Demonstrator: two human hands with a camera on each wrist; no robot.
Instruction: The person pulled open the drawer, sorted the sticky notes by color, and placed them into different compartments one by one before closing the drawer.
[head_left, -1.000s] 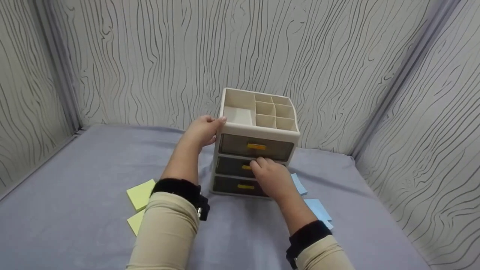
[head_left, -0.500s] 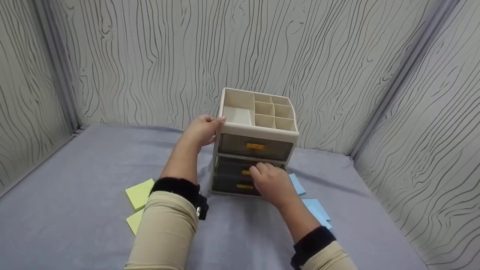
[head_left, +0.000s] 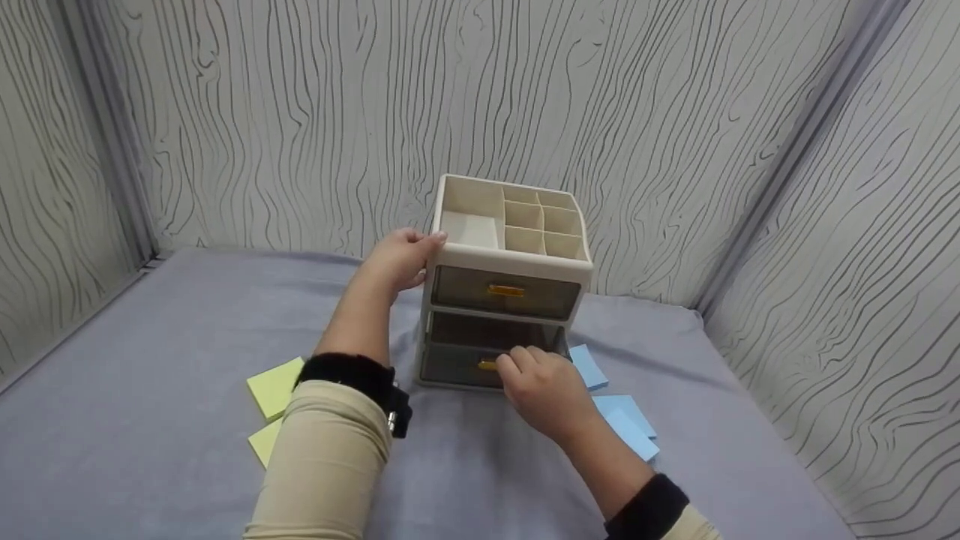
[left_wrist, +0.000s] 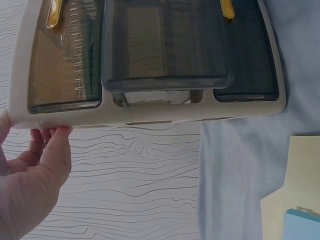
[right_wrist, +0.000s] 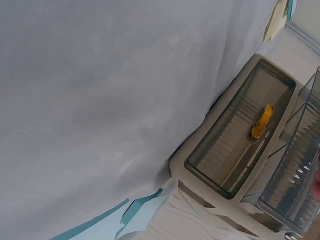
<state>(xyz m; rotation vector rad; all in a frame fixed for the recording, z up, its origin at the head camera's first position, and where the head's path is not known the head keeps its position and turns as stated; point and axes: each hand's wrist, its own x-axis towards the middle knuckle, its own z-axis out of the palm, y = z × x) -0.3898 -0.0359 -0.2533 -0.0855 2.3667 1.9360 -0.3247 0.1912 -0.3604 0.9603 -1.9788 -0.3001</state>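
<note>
A cream desktop drawer organizer [head_left: 514,259] stands upright, with smoky see-through drawers, yellow handles and a divided open top. My left hand [head_left: 397,261] grips its left side near the top front corner, thumb at the rim. The middle drawer [left_wrist: 167,84] is pulled out, while the top drawer [head_left: 547,296] and the bottom drawer [right_wrist: 240,132] are closed. With curled fingers my right hand [head_left: 546,394] holds the middle drawer's front at its handle [head_left: 487,364]; the fingers partly cover that handle. Only a fingertip [right_wrist: 316,189] of this hand shows in the right wrist view.
Two yellow sticky-note pads [head_left: 276,386] lie left of the organizer, partly behind the left forearm. Several blue sticky-note pads [head_left: 626,416] lie to its right beside the right forearm. Grey cloth [head_left: 165,390] covers the table, and patterned panels [head_left: 300,112] stand around it.
My right hand has drawn the middle drawer outward, moving toward me and slightly down. The left hand keeps its hold on the organizer's side.
</note>
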